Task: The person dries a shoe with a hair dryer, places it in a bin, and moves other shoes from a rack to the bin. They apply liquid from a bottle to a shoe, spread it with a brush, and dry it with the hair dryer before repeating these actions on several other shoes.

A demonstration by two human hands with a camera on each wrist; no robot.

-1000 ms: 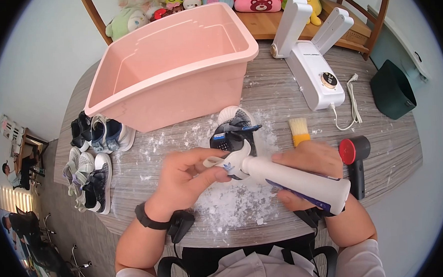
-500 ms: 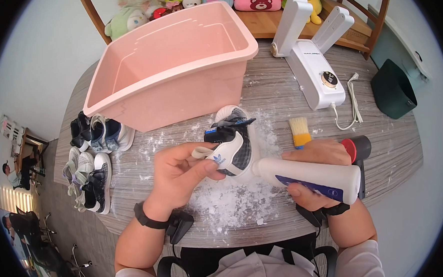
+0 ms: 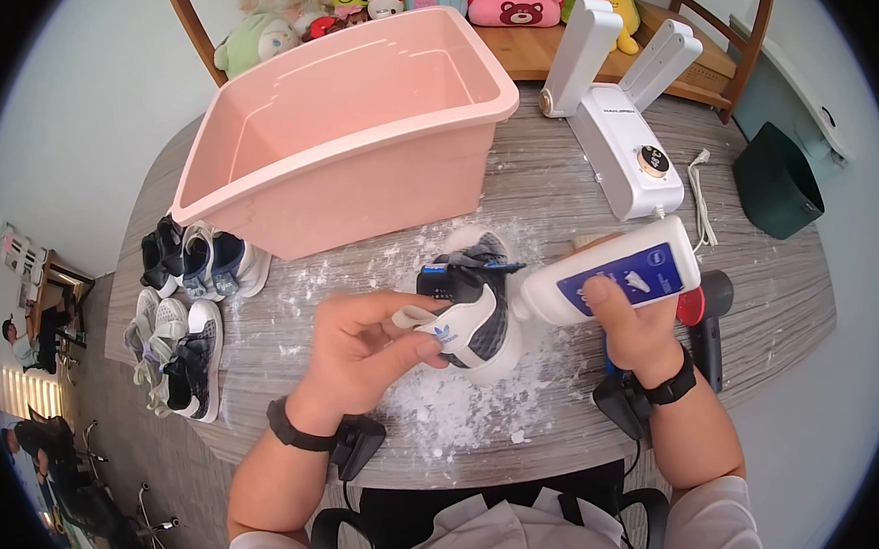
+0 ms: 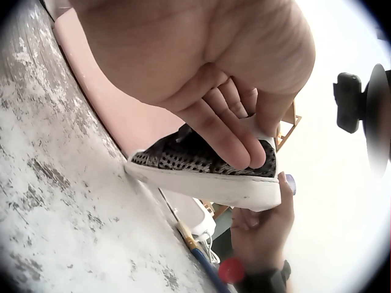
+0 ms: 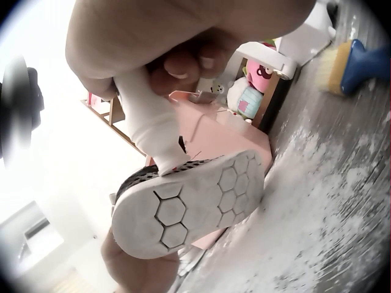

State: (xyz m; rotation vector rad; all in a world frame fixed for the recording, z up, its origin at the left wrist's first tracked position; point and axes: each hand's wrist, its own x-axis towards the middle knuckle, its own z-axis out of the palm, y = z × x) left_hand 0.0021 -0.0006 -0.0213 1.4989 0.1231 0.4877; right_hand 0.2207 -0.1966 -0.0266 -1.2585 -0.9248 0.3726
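My left hand pinches the heel of a small black-and-white sneaker near its pull loop. The shoe is tilted, toe pointing away toward the tub, and its white sole with hexagon grooves shows in the right wrist view. My right hand grips a white squeeze bottle with a blue label, lying nearly sideways with its tip pointing left. In the right wrist view the bottle's nozzle is right at the edge between the shoe's sole and dark upper. White powder coats the table below.
A large pink tub stands behind. Several small shoes line the left side. To the right are a white shoe dryer, a red-and-black hair dryer and a dark green bin. A blue-handled brush lies partly behind my right hand.
The right hand has turned over and raised the bottle, so its label faces up and its tip sits at the shoe's right side. My left hand keeps hold of the heel, with the shoe shifted slightly.
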